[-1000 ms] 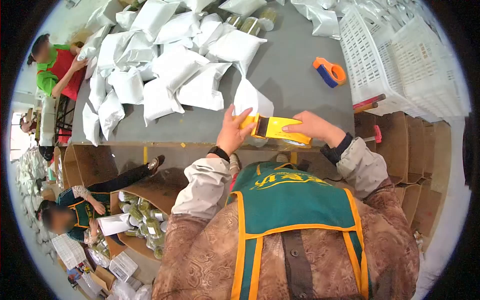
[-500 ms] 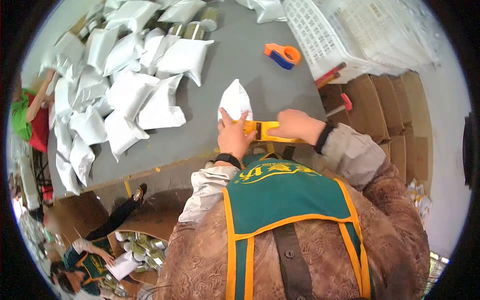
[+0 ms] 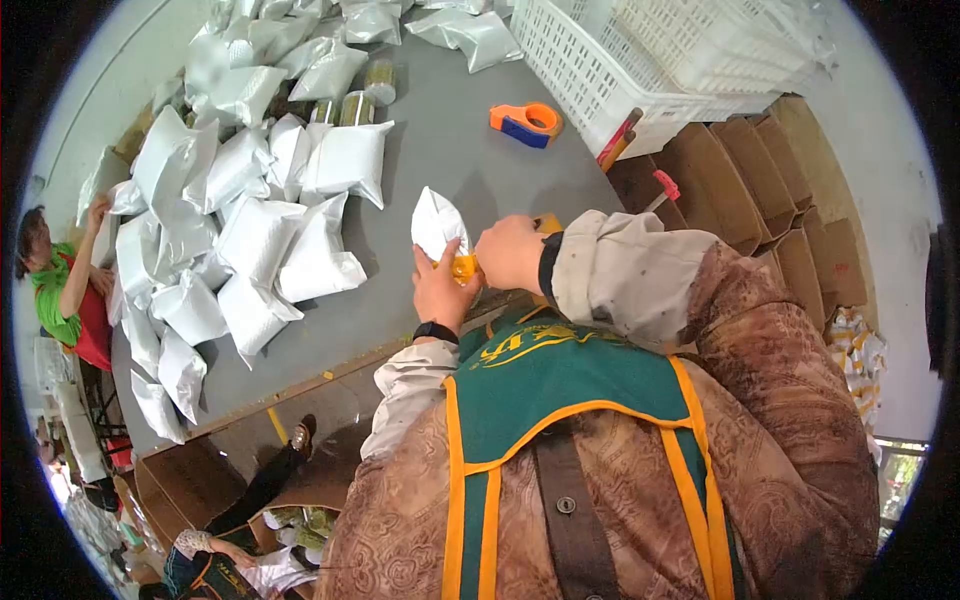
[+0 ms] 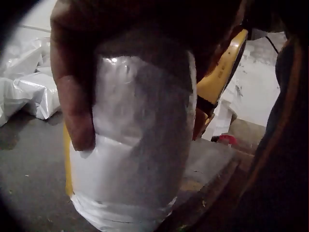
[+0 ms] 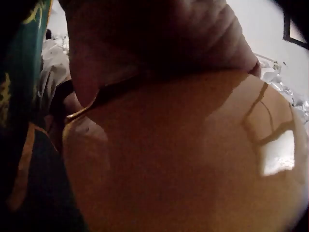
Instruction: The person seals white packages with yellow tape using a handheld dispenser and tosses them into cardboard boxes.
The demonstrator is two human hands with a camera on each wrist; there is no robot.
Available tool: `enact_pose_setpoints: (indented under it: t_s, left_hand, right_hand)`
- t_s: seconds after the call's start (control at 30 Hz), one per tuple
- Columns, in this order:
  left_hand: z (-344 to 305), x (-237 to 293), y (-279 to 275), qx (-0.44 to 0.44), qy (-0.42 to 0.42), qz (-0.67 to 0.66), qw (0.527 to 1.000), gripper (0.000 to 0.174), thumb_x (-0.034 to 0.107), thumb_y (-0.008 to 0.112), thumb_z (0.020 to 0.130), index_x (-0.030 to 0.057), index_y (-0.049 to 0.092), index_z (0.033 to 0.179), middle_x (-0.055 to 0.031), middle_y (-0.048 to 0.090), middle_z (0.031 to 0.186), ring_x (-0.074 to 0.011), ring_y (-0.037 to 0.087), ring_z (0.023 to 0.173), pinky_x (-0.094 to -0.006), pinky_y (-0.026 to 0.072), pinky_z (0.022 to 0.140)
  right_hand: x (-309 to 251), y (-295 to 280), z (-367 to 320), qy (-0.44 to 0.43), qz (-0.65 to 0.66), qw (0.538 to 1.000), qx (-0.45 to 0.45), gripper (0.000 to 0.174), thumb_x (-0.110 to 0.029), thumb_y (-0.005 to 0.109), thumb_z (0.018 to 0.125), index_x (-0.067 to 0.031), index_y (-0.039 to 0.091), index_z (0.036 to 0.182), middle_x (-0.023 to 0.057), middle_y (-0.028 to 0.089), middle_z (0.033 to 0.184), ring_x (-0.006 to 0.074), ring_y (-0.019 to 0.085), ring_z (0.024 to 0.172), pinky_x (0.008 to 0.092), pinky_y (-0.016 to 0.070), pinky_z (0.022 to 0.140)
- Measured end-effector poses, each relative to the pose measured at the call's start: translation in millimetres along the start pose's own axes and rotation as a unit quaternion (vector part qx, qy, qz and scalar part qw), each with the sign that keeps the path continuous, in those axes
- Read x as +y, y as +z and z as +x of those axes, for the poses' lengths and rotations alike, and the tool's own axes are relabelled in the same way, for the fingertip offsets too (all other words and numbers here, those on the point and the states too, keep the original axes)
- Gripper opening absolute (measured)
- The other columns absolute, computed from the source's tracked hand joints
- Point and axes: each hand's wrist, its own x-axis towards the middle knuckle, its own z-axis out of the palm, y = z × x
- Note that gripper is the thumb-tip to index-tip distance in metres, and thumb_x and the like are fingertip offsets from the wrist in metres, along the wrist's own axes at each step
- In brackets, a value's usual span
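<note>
A small white plastic-wrapped packet [image 3: 436, 222] stands near the table's front edge. My left hand [image 3: 445, 292] grips it; in the left wrist view a finger lies along the white packet [image 4: 140, 130], and yellow tape [image 4: 68, 162] runs down its side. Close against the left hand, my right hand [image 3: 510, 252] holds a yellow tape dispenser [image 3: 547, 224], mostly hidden by that hand. The dispenser [image 4: 223, 70] shows behind the packet in the left wrist view. A glossy tan roll of tape [image 5: 183, 159] fills much of the right wrist view, below the hand.
Many white packets [image 3: 345, 160] are heaped on the left of the grey table [image 3: 430, 130]. An orange and blue tape dispenser [image 3: 527, 124] lies farther back. White crates [image 3: 590, 90] and cardboard boxes [image 3: 720, 180] stand at the right. Another person [image 3: 75, 300] is at the far left.
My right hand has brought the yellow dispenser leftward, round beside the packet, and turned it. My left hand keeps its hold. The head view has turned, shifting the table's things leftward.
</note>
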Motion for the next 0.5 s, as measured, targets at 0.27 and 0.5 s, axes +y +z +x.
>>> enact_pose_setpoints:
  t_s: [0.27,0.5]
  left_hand:
    - [-7.0,-95.3,-28.1,-0.022,-0.052,-0.248,0.967,0.074,0.022,0.077,0.070,0.0088,0.037,0.130,-0.0291,0.050,0.116,-0.0377,0.059,0.096,-0.0398,0.0487,0.085]
    - [4.0,-106.0,29.2,0.043,-0.185,-0.331,0.924,0.097,0.032,0.087,0.062,-0.0094,0.028,0.127,-0.0262,0.046,0.122,-0.0346,0.049,0.114,-0.0402,0.0390,0.100]
  right_hand:
    - [75.1,78.5,-45.6,0.063,0.116,0.990,-0.040,0.044,-0.047,0.065,0.073,-0.0040,0.070,0.079,0.0174,0.067,0.079,0.0343,0.066,0.076,0.0445,0.0525,0.066]
    - [134.0,99.6,-72.9,0.261,0.340,0.892,0.141,0.062,-0.057,0.062,0.076,0.0055,0.066,0.077,0.0270,0.063,0.076,0.0418,0.063,0.076,0.0467,0.0476,0.067]
